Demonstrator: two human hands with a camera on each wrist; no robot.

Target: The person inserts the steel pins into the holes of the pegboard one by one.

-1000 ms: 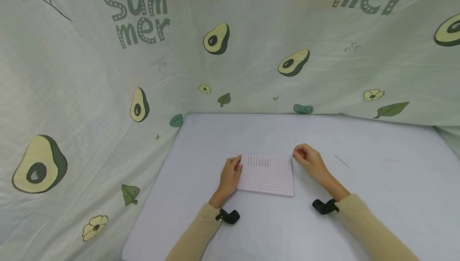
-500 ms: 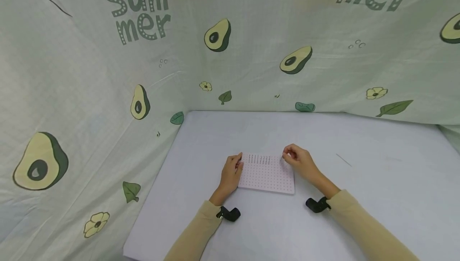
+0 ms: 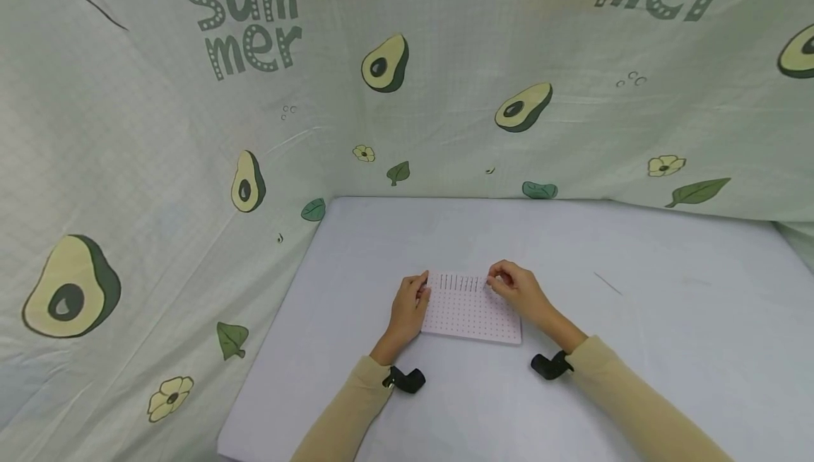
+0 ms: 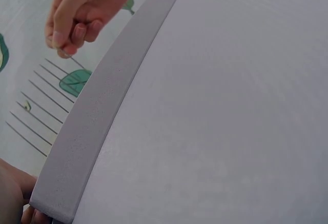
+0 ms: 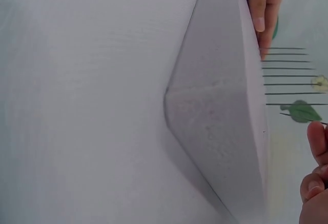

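Note:
A pale pinkish board (image 3: 472, 317) with a grid of small holes lies on the table. Several thin dark needle-like rods (image 5: 289, 75) stand upright in a row along its far left part. My left hand (image 3: 407, 306) grips the board's left edge; its fingers (image 5: 260, 8) show beside the rods in the right wrist view. Over the far edge, just right of the row, my right hand (image 3: 518, 289) pinches another thin rod (image 5: 285, 114) between thumb and fingertips. The left wrist view shows that rod at a slant below the right fingers (image 4: 61, 34); whether its tip touches a hole, I cannot tell.
One more thin rod (image 3: 608, 282) lies flat on the white table (image 3: 674, 349), right of the board. Behind and to the left hangs a pale cloth (image 3: 445, 17) printed with avocados and leaves. Each wrist carries a black camera (image 3: 408, 380).
My right hand has moved left from beyond the board's far right corner to beside the row of rods, carrying its rod. The left hand stays on the left edge.

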